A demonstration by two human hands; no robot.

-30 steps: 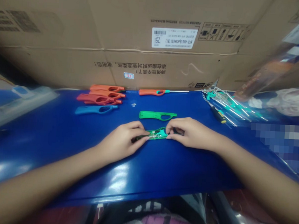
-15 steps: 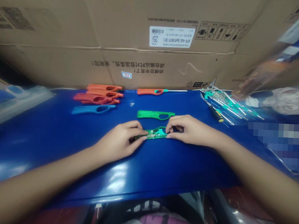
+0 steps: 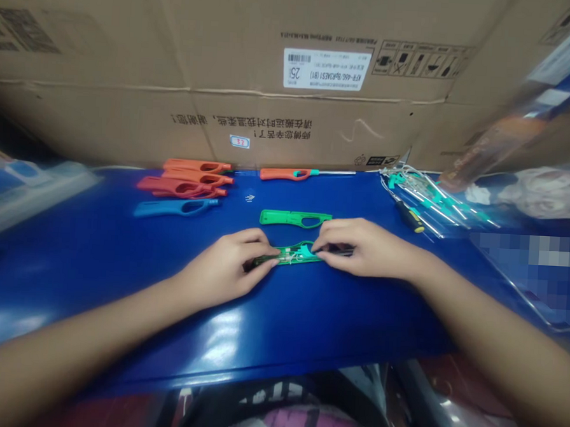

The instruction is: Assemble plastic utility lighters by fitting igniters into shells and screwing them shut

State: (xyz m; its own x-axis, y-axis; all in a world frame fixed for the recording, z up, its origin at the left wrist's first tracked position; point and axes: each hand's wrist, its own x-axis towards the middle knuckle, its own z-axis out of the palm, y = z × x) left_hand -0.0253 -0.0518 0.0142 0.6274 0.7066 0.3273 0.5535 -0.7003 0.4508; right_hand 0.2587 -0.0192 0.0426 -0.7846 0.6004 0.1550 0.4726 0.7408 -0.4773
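Low over the blue table, an opened green lighter casing [image 3: 296,260] lies between my hands, with a teal trigger, white wires and small parts inside. My left hand [image 3: 229,261] pinches its left end between thumb and fingers. At the right end, my right hand [image 3: 353,246] is closed with the fingertips on the lighter by the trigger; a dark rod, partly hidden, shows under the fingers. Just beyond lies the matching green casing half [image 3: 294,218], its right tip near my right knuckles.
Red and orange casings [image 3: 191,186] and a blue one [image 3: 175,208] lie at the back left. Behind small screws [image 3: 250,198] is an orange lighter [image 3: 287,174]. Metal tubes with teal parts [image 3: 434,196] and a screwdriver [image 3: 410,217] lie right. A cardboard box [image 3: 141,117] walls the back.
My right fingers have shifted slightly left along the lighter, and the dark rod beneath them shows more. My left hand keeps its pinch. The whole view has moved slightly.
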